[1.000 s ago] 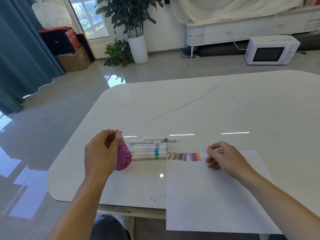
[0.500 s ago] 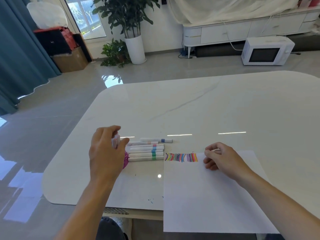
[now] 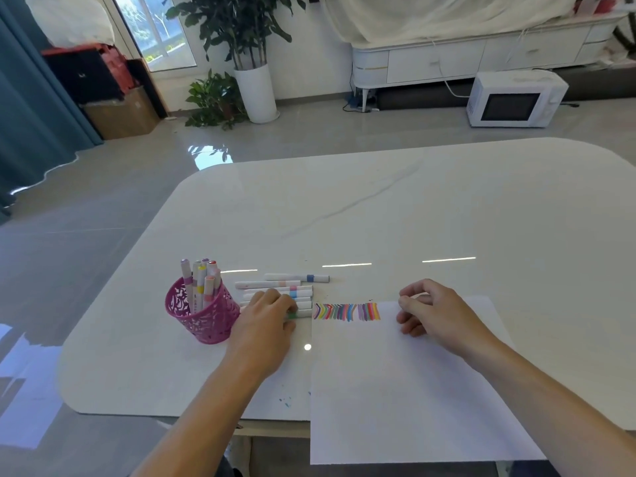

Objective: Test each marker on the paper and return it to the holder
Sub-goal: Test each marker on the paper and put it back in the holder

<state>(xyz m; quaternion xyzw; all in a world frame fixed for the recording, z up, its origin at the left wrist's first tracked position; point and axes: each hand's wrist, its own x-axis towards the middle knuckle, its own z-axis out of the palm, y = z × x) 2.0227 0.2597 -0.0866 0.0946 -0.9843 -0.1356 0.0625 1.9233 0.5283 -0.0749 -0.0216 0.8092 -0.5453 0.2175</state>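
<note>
On the bench [image 3: 413,218] the pink holder [image 3: 203,316] stands with tested markers [image 3: 199,282] upright inside, just right of it the left hand [image 3: 265,327] pinches, grip closed, the green-banded marker [image 3: 298,315] nearest in the lying row, and the right hand [image 3: 435,313] rests curled on the paper [image 3: 413,401], grip possibly empty.

A home living room: well beyond the right hand [image 3: 433,311] stand a low white cabinet [image 3: 481,60], a microwave [image 3: 512,99] on the glossy floor [image 3: 103,201], a potted plant [image 3: 241,39] and teal curtains [image 3: 31,115].
</note>
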